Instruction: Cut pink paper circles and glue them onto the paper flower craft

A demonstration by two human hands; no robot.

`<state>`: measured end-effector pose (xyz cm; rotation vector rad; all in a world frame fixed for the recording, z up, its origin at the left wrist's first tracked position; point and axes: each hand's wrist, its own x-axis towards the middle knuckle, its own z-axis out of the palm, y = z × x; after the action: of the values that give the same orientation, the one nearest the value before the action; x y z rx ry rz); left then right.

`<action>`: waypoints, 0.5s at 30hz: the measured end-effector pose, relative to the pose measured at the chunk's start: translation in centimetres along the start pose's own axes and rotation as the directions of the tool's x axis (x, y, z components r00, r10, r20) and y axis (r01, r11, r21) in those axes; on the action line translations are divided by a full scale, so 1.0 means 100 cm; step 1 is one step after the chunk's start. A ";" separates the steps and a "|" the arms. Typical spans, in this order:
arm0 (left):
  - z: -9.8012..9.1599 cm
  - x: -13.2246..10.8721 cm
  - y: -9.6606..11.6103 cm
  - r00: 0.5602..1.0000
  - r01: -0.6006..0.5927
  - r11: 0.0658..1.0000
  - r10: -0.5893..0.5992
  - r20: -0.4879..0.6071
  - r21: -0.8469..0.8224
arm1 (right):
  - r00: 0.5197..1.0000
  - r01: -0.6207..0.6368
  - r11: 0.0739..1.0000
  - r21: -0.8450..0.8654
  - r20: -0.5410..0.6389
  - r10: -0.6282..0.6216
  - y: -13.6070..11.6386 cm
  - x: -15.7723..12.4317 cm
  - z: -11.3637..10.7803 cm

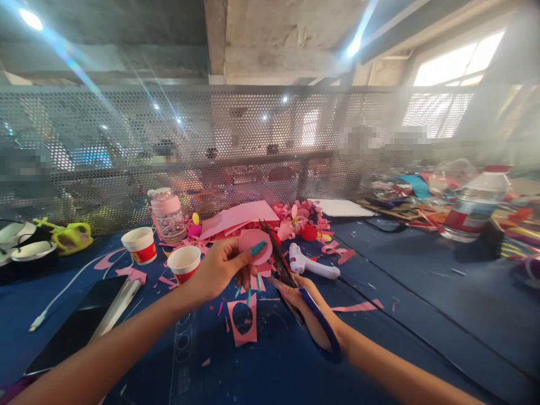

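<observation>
Pinching the pink paper disc in my left hand, thumb flat on its face, I hold it above the middle of the bench so its edge meets the scissors, which my right hand clamps by the blue handles.

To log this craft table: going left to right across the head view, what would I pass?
Yellow object, leftmost paper cup, left hand, pink paper circle, scissors in right hand, water bottle.
</observation>
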<state>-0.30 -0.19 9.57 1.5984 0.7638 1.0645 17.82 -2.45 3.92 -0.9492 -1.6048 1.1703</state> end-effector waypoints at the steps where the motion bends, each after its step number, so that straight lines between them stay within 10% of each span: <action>1: 0.001 0.000 -0.001 1.000 -0.005 1.000 0.005 0.003 0.002 | 1.000 -0.006 1.000 -0.002 -0.010 0.006 -0.001 -0.001 0.000; 15: 0.004 -0.003 -0.005 0.999 -0.013 0.999 0.012 0.031 0.039 | 0.998 0.040 0.999 -0.010 0.052 -0.039 0.003 -0.001 0.001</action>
<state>-0.03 -0.51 8.95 1.6508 0.7589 1.0368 17.79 -2.49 3.62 -0.8970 -1.6654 1.1679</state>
